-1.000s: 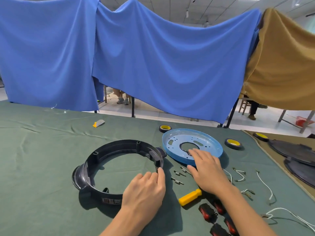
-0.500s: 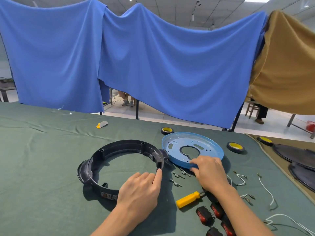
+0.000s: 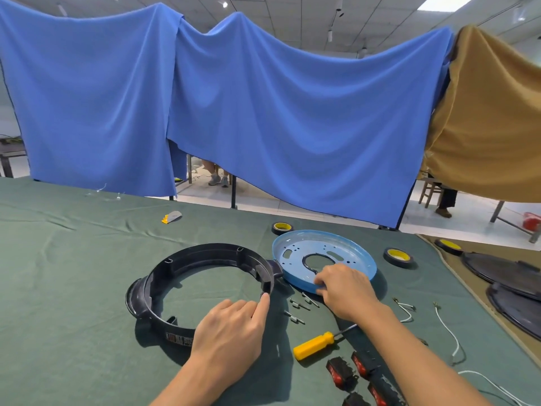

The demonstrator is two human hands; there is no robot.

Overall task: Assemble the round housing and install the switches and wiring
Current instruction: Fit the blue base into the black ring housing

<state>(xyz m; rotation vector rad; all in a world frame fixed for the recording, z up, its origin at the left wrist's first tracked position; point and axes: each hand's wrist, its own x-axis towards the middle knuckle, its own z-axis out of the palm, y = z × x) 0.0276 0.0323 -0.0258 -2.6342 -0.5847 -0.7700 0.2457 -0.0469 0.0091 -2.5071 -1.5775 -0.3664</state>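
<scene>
The round black housing (image 3: 210, 251) is lying flat on the green cloth (image 3: 73, 288) that covers the table, in front of the person and slightly to their left. It is showing as a wide open ring of dark plastic with a tall wall, small slots moulded into its inner face, a flared lug bulging out at its left side and a white label on the near outer wall. A short tab at its far right is touching the blue plate (image 3: 295, 247), a shallow round metal dish with a raised rim, many small drilled holes and a large irregular cut-out in the middle.

The left hand (image 3: 231, 332) is resting flat over the near rim of the housing, fingers relaxed and extended, the index fingertip touching the ring's right end. The right hand (image 3: 345, 291) is gripping the near rim of the blue plate with curled fingers.

Between the hands, small metal pins (image 3: 298, 306) are lying loose on the cloth. A yellow-handled screwdriver (image 3: 313, 345) is lying just under the right forearm, and black switches (image 3: 341, 373) with red rockers are sitting near the bottom edge. White wires (image 3: 448, 329) are trailing to the right, and two tape rolls (image 3: 398, 257) are sitting beyond the plate
</scene>
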